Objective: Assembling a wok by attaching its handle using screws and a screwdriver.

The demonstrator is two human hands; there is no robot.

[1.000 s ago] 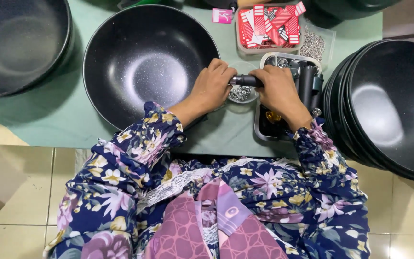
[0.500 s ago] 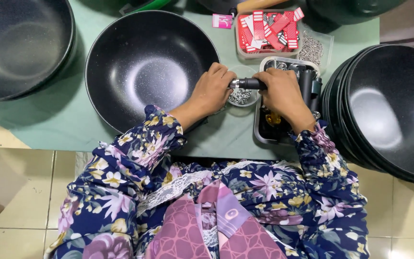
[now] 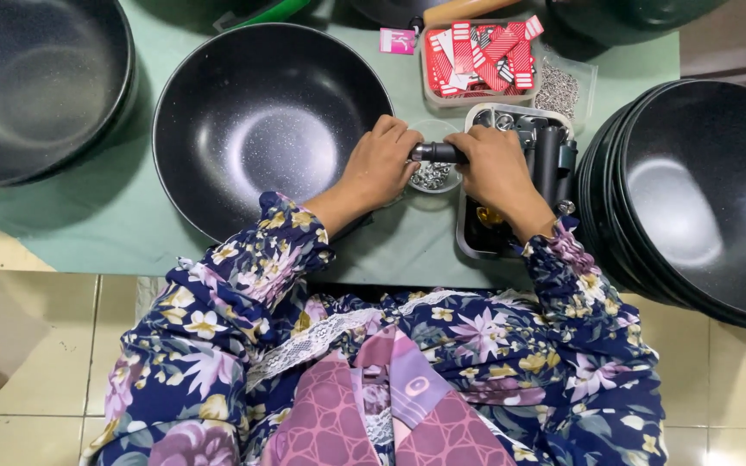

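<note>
A dark speckled wok (image 3: 261, 121) lies on the green-covered table in front of me. My left hand (image 3: 383, 164) rests at its right rim, fingers curled on one end of a black pan handle (image 3: 436, 153). My right hand (image 3: 496, 168) grips the other end of that handle. Both hands hover over a small clear bowl of silvery screws (image 3: 432, 178). How the handle meets the wok is hidden by my fingers.
A grey tray (image 3: 470, 237) with more black handles sits under my right wrist. A stack of black woks (image 3: 692, 198) stands at the right, another wok (image 3: 32, 86) at far left. A box of red-and-white tags (image 3: 477, 56) and a bag of screws (image 3: 560, 86) lie behind.
The view has shifted slightly; both hands stay closed on the handle over the screw bowl, with only small finger movement.
</note>
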